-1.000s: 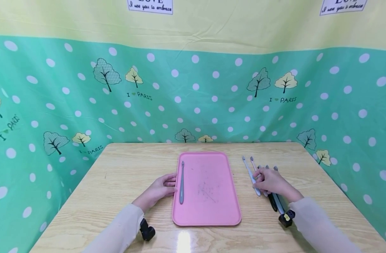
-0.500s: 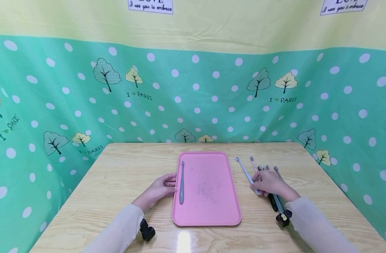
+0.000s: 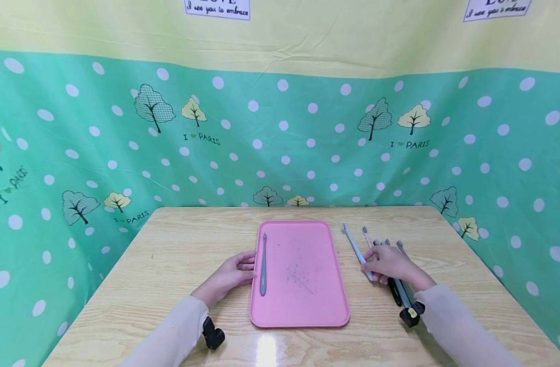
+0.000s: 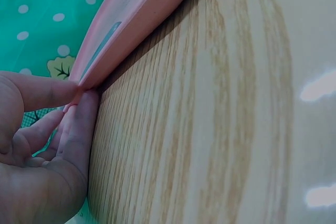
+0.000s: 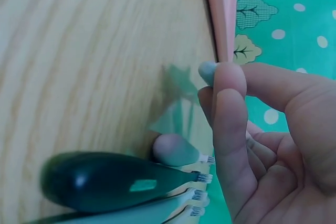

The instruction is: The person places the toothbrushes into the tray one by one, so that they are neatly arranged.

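A pink tray (image 3: 302, 275) lies on the table, with a grey toothbrush (image 3: 263, 267) along its left side. My left hand (image 3: 229, 275) is at the tray's left edge; in the left wrist view, thumb and fingers (image 4: 79, 124) pinch the rim. Right of the tray, my right hand (image 3: 390, 265) pinches a pale blue toothbrush (image 3: 353, 244) near its handle end, head pointing away. In the right wrist view only the handle's rounded tip (image 5: 208, 72) shows past the fingertips. Whether this brush still touches the table is unclear.
Under and beside the right hand lie more toothbrushes: a pinkish one (image 3: 366, 234), a black one (image 3: 395, 291) and blue-grey ones (image 3: 405, 294). The wooden table (image 3: 192, 229) ends at a green dotted curtain (image 3: 284, 153) behind and at both sides.
The pale blue toothbrush has swung its head leftward toward the tray, and its handle end has shifted slightly away from me. My right hand moved slightly left; the left hand and tray stayed still.
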### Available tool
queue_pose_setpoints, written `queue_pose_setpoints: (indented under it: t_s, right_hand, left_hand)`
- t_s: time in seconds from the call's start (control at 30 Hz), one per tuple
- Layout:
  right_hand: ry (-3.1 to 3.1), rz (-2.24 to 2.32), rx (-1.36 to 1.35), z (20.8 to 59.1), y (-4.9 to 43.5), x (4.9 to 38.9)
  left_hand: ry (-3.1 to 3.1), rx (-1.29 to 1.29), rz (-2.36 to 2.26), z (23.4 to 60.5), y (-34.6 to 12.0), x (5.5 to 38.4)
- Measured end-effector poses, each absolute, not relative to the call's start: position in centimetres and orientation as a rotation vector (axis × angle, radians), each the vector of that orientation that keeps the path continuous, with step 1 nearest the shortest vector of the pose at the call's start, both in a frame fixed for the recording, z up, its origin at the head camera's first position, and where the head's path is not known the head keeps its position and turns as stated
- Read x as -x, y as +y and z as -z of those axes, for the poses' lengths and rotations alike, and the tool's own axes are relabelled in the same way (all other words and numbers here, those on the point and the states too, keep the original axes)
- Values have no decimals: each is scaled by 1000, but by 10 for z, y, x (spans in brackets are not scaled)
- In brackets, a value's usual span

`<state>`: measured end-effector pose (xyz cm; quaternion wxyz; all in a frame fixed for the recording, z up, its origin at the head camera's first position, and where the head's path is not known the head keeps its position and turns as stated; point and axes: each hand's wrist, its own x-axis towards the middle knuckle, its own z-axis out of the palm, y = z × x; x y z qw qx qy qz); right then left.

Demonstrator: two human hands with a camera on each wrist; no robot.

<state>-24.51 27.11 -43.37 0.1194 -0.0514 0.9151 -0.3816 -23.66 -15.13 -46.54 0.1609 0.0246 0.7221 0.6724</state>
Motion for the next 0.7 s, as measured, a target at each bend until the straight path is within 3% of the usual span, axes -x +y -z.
queue_pose_setpoints:
  t_s: [0.7]
  right_hand:
    - [2534,1262,273,422,255,249]
  left_hand:
    - [2075,-41,-1912,464,-150,235]
